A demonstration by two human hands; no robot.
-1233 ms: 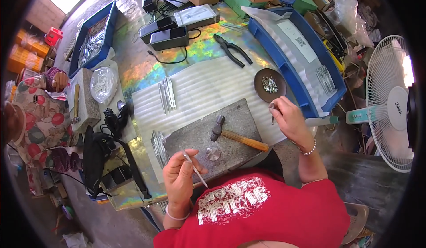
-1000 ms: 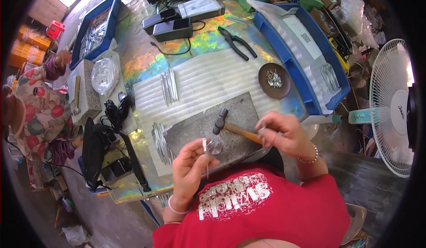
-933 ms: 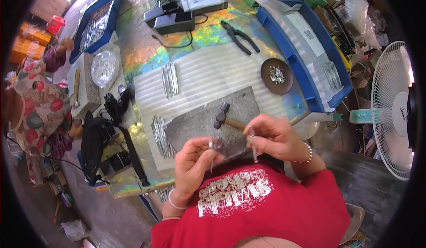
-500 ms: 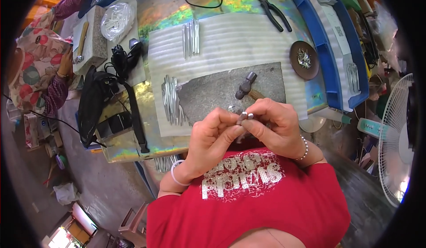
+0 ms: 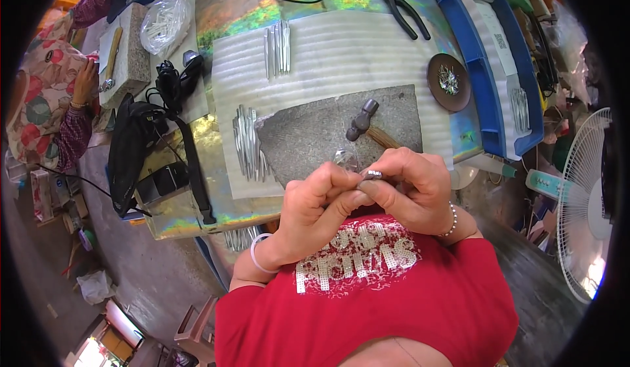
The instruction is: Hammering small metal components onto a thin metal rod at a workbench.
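Observation:
Close in front of my red shirt, both hands meet fingertip to fingertip around a small silver metal piece (image 5: 372, 175). My left hand (image 5: 319, 203) is closed, thumb and forefinger pinched at the piece's left side. On the other side my right hand (image 5: 412, 190) pinches it, with the shiny end showing between thumb and forefinger. Fingers hide most of its shape. Just beyond them a hammer (image 5: 362, 122) lies on a grey stone slab (image 5: 308, 134), its wooden handle running toward my right hand. A clear, shiny round thing (image 5: 345, 158) sits behind my left fingers, partly covered.
Silver metal strips (image 5: 248, 145) lie left of the slab, with another bunch (image 5: 278, 49) farther back on white foam sheet (image 5: 348, 52). At right are a brown dish (image 5: 433, 88) of small metal bits, pliers (image 5: 401, 9), a blue tray (image 5: 489, 121) and a fan (image 5: 584, 203). A co-worker (image 5: 49, 98) is at left.
The metal piece has turned slightly between my fingertips; two separate shiny ends showed before, now one cluster. My hands stay nearly in place. The table's contents sit slightly higher and farther left in view.

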